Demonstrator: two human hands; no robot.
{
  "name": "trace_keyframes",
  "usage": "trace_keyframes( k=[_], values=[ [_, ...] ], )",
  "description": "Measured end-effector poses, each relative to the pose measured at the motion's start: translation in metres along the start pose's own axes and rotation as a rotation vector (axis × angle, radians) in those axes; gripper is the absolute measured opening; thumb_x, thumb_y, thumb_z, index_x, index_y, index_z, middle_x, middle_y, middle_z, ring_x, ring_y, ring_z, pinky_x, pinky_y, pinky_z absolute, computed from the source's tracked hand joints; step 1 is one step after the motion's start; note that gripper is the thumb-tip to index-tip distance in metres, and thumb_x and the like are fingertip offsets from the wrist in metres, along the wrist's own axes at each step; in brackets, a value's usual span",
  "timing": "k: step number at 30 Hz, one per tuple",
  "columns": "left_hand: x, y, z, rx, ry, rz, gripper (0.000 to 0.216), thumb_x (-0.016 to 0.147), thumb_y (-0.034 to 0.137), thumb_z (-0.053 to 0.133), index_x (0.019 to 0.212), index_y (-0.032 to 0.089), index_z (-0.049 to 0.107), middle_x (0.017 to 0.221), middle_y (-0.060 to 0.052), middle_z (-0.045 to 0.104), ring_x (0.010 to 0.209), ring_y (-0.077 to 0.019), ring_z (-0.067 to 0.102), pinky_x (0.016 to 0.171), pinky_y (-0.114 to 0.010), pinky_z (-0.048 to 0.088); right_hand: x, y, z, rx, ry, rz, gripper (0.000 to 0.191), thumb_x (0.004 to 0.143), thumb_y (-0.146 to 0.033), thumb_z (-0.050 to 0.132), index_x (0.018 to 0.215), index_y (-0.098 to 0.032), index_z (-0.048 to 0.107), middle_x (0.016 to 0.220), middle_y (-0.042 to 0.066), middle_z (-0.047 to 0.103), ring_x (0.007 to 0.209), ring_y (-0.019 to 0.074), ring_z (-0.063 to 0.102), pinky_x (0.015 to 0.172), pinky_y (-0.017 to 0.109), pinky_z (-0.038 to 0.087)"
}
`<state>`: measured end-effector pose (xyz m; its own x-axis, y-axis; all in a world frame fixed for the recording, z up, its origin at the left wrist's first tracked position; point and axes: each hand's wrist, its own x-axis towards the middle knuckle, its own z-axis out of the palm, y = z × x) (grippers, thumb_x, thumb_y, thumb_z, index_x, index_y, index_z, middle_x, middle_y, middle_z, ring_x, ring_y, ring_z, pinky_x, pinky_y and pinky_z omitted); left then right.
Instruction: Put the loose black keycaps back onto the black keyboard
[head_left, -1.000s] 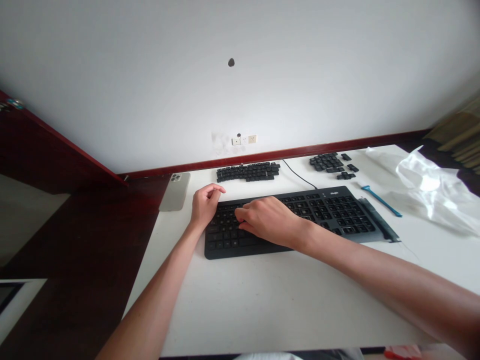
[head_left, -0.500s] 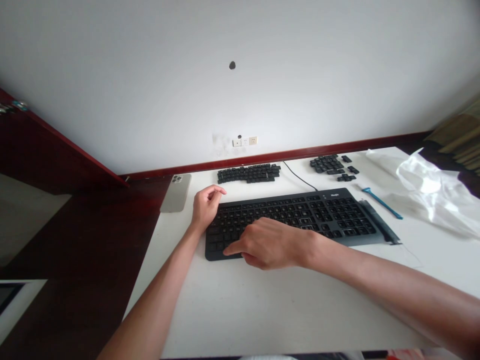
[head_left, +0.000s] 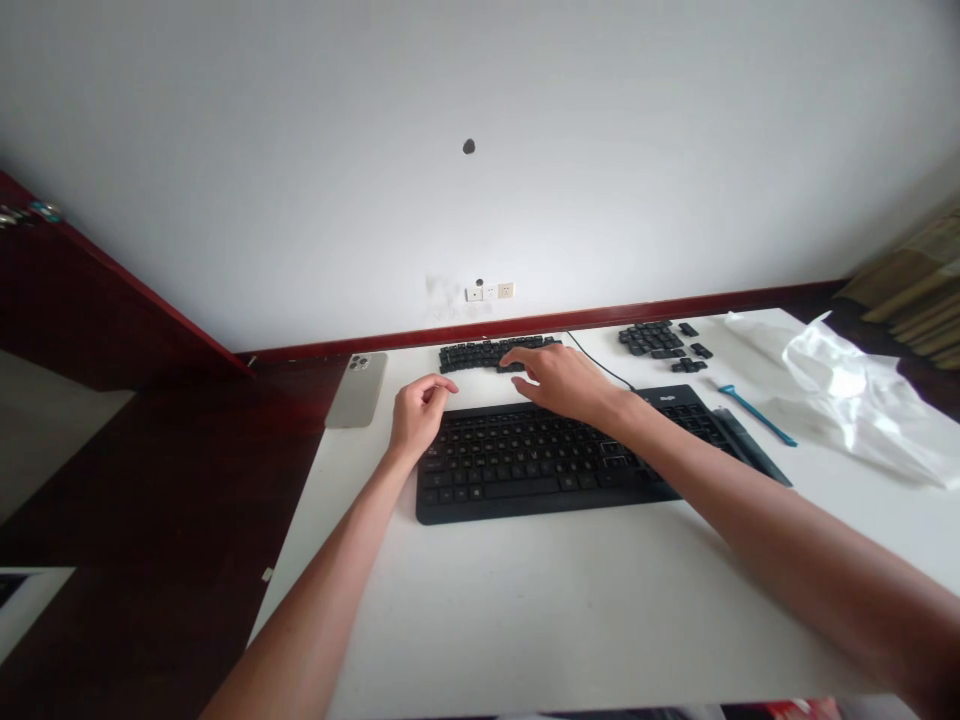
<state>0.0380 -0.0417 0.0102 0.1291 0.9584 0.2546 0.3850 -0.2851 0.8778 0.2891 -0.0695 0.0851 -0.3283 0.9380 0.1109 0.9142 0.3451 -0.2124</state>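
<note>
A black keyboard (head_left: pixel 525 478) lies on the white table, with keycaps on its lower left and bare key sockets showing toward the right. My left hand (head_left: pixel 418 412) rests at its upper left corner, fingers loosely curled; what they hold, if anything, is hidden. Beyond the keyboard my right hand (head_left: pixel 559 378) reaches over a row of loose black keycaps (head_left: pixel 472 355), thumb and forefinger apart. No keycap shows between them. My right forearm crosses above the keyboard and covers part of its right half.
A second group of keycaps (head_left: pixel 651 340) lies at the back right. Beside the keyboard are a blue tool (head_left: pixel 757 415) and a crumpled clear plastic bag (head_left: pixel 862 390). A phone (head_left: pixel 357 392) lies at the left edge. The cable (head_left: pixel 600 362) runs toward the wall.
My right hand has moved from the keyboard's lower left keys up and away to the loose keycaps at the back. Its fingers have spread. The left hand has stayed put.
</note>
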Motion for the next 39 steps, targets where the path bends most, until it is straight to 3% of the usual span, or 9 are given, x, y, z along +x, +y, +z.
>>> trace_keyframes(
  k=[5, 16, 20, 26, 31, 35, 39],
  values=[
    [0.0, 0.0, 0.0, -0.014, 0.0, -0.004, 0.021, 0.087, 0.025, 0.057, 0.08, 0.019, 0.076, 0.051, 0.005, 0.038, 0.049, -0.0115, 0.03, 0.053, -0.027, 0.02, 0.018, 0.017, 0.011, -0.074, -0.042, 0.021, 0.044, 0.097, -0.031, 0.054, 0.138, -0.023, 0.069, 0.083, 0.008, 0.074, 0.076, 0.0229, 0.066, 0.068, 0.034, 0.037],
    [0.0, 0.001, 0.0, -0.032, -0.001, -0.017, 0.022, 0.088, 0.027, 0.057, 0.079, 0.018, 0.075, 0.051, 0.005, 0.038, 0.051, -0.0111, 0.03, 0.053, -0.027, 0.02, 0.026, 0.011, 0.028, -0.097, -0.075, 0.007, 0.036, 0.096, -0.029, 0.06, 0.128, -0.026, 0.075, 0.077, 0.008, 0.073, 0.075, 0.0263, 0.069, 0.067, 0.034, 0.041],
    [0.0, 0.003, 0.0, -0.039, -0.007, -0.025, 0.022, 0.087, 0.027, 0.057, 0.079, 0.018, 0.075, 0.051, 0.005, 0.039, 0.05, -0.011, 0.03, 0.053, -0.027, 0.02, 0.022, 0.005, 0.024, -0.059, -0.063, -0.019, 0.032, 0.094, -0.027, 0.062, 0.123, -0.028, 0.076, 0.087, 0.007, 0.077, 0.078, 0.0256, 0.07, 0.067, 0.033, 0.043],
    [-0.001, 0.004, 0.0, -0.033, -0.006, -0.02, 0.022, 0.087, 0.026, 0.057, 0.079, 0.018, 0.076, 0.051, 0.005, 0.039, 0.05, -0.0109, 0.03, 0.053, -0.027, 0.021, 0.026, 0.006, 0.025, 0.076, -0.025, -0.126, 0.033, 0.09, -0.02, 0.066, 0.122, -0.023, 0.076, 0.125, 0.007, 0.077, 0.098, 0.026, 0.073, 0.078, 0.034, 0.052],
    [-0.001, 0.004, 0.001, -0.041, -0.004, -0.02, 0.021, 0.087, 0.025, 0.057, 0.079, 0.018, 0.075, 0.051, 0.006, 0.037, 0.05, -0.0107, 0.029, 0.052, -0.026, 0.021, 0.032, 0.008, 0.035, 0.1, -0.038, -0.102, 0.027, 0.087, -0.017, 0.068, 0.111, -0.024, 0.079, 0.111, 0.005, 0.081, 0.1, 0.0272, 0.074, 0.085, 0.036, 0.055],
    [-0.001, 0.002, 0.001, -0.04, -0.007, -0.011, 0.021, 0.087, 0.024, 0.057, 0.079, 0.018, 0.075, 0.051, 0.005, 0.039, 0.05, -0.0109, 0.03, 0.053, -0.026, 0.021, 0.014, 0.011, 0.025, 0.131, 0.033, -0.097, 0.028, 0.091, -0.016, 0.064, 0.115, -0.023, 0.076, 0.111, 0.005, 0.08, 0.096, 0.0244, 0.074, 0.085, 0.036, 0.056],
    [0.0, -0.001, 0.001, -0.023, -0.004, 0.004, 0.022, 0.088, 0.023, 0.057, 0.079, 0.019, 0.075, 0.051, 0.005, 0.04, 0.05, -0.0112, 0.031, 0.053, -0.027, 0.021, -0.032, 0.015, 0.008, 0.256, 0.104, -0.142, 0.022, 0.094, -0.024, 0.063, 0.112, -0.023, 0.075, 0.104, 0.005, 0.079, 0.085, 0.0209, 0.072, 0.076, 0.034, 0.058]
  ],
)
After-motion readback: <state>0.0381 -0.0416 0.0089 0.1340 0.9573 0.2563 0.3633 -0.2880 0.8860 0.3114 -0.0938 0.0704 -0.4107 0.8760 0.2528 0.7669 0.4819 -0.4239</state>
